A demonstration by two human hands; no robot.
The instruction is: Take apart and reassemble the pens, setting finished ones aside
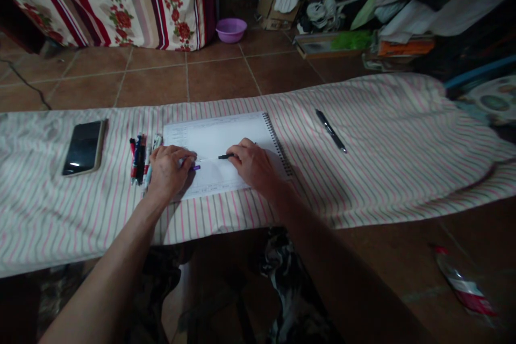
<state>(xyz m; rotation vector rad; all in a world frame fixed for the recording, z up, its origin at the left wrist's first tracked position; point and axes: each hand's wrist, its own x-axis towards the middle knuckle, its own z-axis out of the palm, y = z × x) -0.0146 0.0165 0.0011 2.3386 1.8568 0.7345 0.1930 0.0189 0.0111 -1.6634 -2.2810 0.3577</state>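
Note:
A spiral-bound notebook [209, 137] lies open on a striped cloth, its coil along the right side. Over its left part my left hand [171, 169] is closed on a slim pen-like piece with a purple end [196, 167]. My right hand [252, 164] pinches a black pen [226, 156] above the middle of the page, its dark end pointing left. A thin pale line runs between the two hands; whether it is a pen part or a mark on the paper, I cannot tell. Several pens [138, 158] lie in a bunch just left of my left hand, partly hidden by it.
A smartphone [84, 148] lies at the left on the striped cloth [387, 156]. Another black pen [331, 130] rests right of the notebook. Beyond, a purple basin [231, 30] stands on the tiled floor near a curtain [141, 0]. A plastic bottle [463, 285] lies at lower right.

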